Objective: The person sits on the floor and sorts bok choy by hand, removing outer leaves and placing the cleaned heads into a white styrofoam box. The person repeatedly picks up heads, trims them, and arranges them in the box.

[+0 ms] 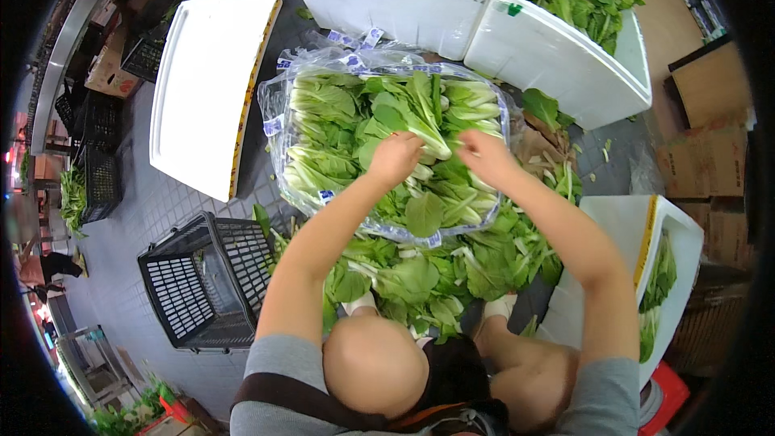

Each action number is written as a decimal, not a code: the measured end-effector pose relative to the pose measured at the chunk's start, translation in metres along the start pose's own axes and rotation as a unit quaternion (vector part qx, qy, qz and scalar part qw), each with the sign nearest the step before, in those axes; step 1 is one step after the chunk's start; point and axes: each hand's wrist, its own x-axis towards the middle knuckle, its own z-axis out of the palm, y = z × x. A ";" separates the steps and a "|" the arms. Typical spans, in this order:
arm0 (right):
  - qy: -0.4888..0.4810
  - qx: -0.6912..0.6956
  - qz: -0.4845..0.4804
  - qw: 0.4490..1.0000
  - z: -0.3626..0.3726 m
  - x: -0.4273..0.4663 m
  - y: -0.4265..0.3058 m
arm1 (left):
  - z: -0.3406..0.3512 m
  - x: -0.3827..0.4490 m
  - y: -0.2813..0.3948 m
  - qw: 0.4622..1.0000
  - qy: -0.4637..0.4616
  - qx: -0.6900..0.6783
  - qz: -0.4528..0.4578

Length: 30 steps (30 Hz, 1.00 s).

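Observation:
A shallow box lined with clear plastic film (275, 151) lies in front of me, packed with rows of leafy greens (327, 100). Above the middle of it, my left hand (396, 156) grips one head of greens (418, 121), its pale stem end towards my right hand. My right hand (486, 156) is just right of that stem end, fingers bent and slightly blurred; whether it pinches anything is unclear. Loose leaves (418, 278) are heaped on the floor between the box and my feet.
At left are a white foam lid (209, 91) and a tilted black plastic basket (203, 284). White foam boxes (557, 51) stand beyond, the right one filled with greens. A foam box (681, 242) holding greens is at right, by cardboard boxes (702, 160). A person (51, 267) is far left.

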 end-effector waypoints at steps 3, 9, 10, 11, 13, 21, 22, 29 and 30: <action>-0.042 -0.195 -0.001 0.980 0.044 0.046 -0.013 | 0.002 -0.007 -0.006 0.995 0.064 -0.065 -0.051; -0.051 -0.064 0.008 0.997 0.035 0.054 0.004 | -0.021 -0.050 -0.017 0.981 0.175 -0.064 -0.049; -0.044 0.016 0.010 0.999 0.024 0.053 0.005 | -0.028 -0.047 -0.013 0.984 0.171 -0.049 -0.025; -0.037 0.096 0.013 0.995 0.016 0.051 0.004 | -0.034 -0.044 -0.008 0.985 0.168 -0.034 0.001; -0.104 0.157 0.026 0.982 -0.008 0.046 -0.017 | -0.056 -0.028 0.022 0.989 0.142 0.018 0.035; -0.278 0.365 0.080 0.885 -0.039 0.019 -0.096 | -0.079 -0.037 0.024 0.876 0.104 -0.432 -0.188; -0.240 0.288 0.014 0.927 -0.037 0.026 -0.089 | -0.082 -0.041 0.025 0.830 0.102 -0.503 -0.217; -0.138 0.293 -0.103 0.940 0.024 0.018 -0.104 | -0.088 -0.071 0.028 0.708 0.070 -0.652 -0.261; -0.137 0.308 -0.089 0.937 0.032 0.018 -0.108 | -0.088 -0.077 0.027 0.715 0.027 -0.657 -0.236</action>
